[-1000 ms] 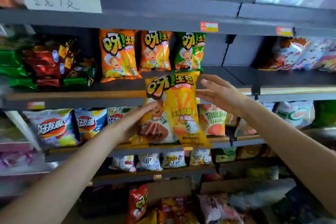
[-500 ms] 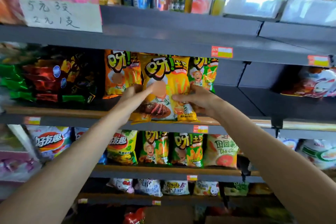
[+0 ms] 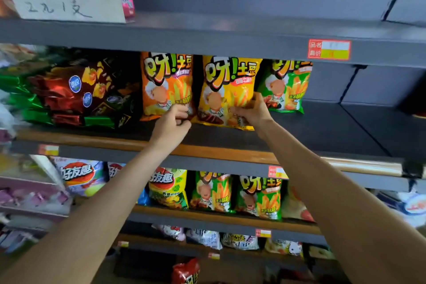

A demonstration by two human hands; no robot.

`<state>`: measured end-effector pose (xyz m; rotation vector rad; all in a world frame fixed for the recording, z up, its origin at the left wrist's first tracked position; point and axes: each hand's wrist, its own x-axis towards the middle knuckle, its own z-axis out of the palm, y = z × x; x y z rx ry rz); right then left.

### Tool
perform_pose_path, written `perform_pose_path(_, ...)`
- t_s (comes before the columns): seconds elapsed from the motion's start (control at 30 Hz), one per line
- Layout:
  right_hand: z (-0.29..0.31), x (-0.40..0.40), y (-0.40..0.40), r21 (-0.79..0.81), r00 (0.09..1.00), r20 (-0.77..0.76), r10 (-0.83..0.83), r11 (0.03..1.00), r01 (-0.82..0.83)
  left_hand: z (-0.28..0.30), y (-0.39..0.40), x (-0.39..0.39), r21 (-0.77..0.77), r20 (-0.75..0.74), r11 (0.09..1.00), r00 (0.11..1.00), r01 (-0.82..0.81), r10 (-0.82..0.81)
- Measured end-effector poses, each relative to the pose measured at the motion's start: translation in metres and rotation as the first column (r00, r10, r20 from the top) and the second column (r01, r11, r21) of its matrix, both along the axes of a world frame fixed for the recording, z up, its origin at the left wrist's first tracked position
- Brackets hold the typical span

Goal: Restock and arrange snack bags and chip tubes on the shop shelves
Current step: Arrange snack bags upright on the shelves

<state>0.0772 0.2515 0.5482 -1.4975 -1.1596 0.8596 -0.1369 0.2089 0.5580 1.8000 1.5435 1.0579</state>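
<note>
Our yellow bag (image 3: 227, 92) stood on the shelf (image 3: 322, 131) between the orange bag (image 3: 167, 85) and green bag (image 3: 287, 86); our right hand (image 3: 250, 110) pinched its bottom; our left hand (image 3: 171, 125) was curled, maybe touching it; the shelf's right side looked bare, so more bags were left.

Your working shelf (image 3: 322, 136): dark grey board, wooden front lip. Standing on it, left to right: orange bag (image 3: 167, 85), yellow bag (image 3: 227, 90), green bag (image 3: 287, 86). Left of these, a pile of red and green foil packs (image 3: 57, 97). Right part of the board shows bare.
</note>
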Motion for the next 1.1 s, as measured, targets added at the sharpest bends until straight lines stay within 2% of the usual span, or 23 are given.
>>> perform_pose_path(0.1,0.002,-0.002,0.003,-0.023,0.988,0.152,-0.028,0.999,0.032,-0.002,-0.001,-0.006,0.097,-0.064,0.995,0.997,-0.032,0.038)
perform_pose_path(0.2,0.005,-0.004,-0.009,0.005,0.959,0.266,-0.096,0.995,0.098,-0.01,-0.01,-0.003,0.281,-0.068,0.956,0.992,-0.082,0.105)
perform_pose_path(0.33,0.007,-0.005,-0.057,0.267,0.927,0.281,-0.247,0.948,0.172,-0.031,-0.044,0.004,0.527,-0.067,0.849,0.998,0.026,0.011)
perform_pose_path(0.4,0.003,-0.007,-0.092,0.435,0.904,0.324,-0.278,0.893,0.119,-0.054,-0.069,0.009,0.538,-0.119,0.831,0.989,0.142,-0.091)
perform_pose_path(0.47,-0.014,-0.008,-0.128,0.534,0.855,0.446,-0.263,0.845,-0.018,-0.096,-0.097,0.01,0.438,-0.189,0.863,0.964,0.254,-0.188)
perform_pose_path(0.5,-0.029,-0.008,-0.144,0.53,0.82,0.523,-0.232,0.842,-0.099,-0.121,-0.109,0.009,0.336,-0.211,0.896,0.951,0.289,-0.228)
perform_pose_path(0.57,-0.065,-0.006,-0.17,0.461,0.738,0.654,-0.166,0.861,-0.215,-0.167,-0.128,0.002,0.077,-0.258,0.935,0.913,0.345,-0.316)
perform_pose_path(0.67,-0.132,-0.004,-0.204,0.314,0.685,0.727,-0.045,0.909,-0.274,-0.216,-0.142,-0.01,-0.213,-0.329,0.91,0.851,0.355,-0.409)
perform_pose_path(0.73,-0.189,-0.001,-0.225,0.189,0.711,0.703,0.029,0.956,-0.225,-0.247,-0.138,-0.015,-0.326,-0.345,0.885,0.829,0.334,-0.44)
perform_pose_path(0.8,-0.255,0.001,-0.249,-0.039,0.723,0.678,0.137,0.988,-0.15,-0.285,-0.142,-0.019,-0.401,-0.317,0.866,0.842,0.298,-0.437)
perform_pose_path(0.87,-0.322,0.001,-0.276,-0.349,0.706,0.632,0.319,0.931,-0.107,-0.33,-0.158,-0.024,-0.497,-0.302,0.844,0.872,0.201,-0.386)
perform_pose_path(0.93,-0.382,0.0,-0.297,-0.559,0.711,0.54,0.451,0.823,-0.098,-0.386,-0.175,-0.032,-0.62,-0.258,0.78,0.917,0.085,-0.305)
perform_pose_path(1.0,-0.434,-0.008,-0.31,-0.634,0.746,0.484,0.457,0.771,-0.061,-0.442,-0.19,-0.041,-0.742,-0.222,0.669,0.924,0.046,-0.31)
perform_pose_path(1.1,-0.514,-0.029,-0.308,-0.709,0.79,0.449,0.419,0.705,0.029,-0.515,-0.206,-0.059,-0.777,-0.28,0.626,0.859,0.059,-0.429)
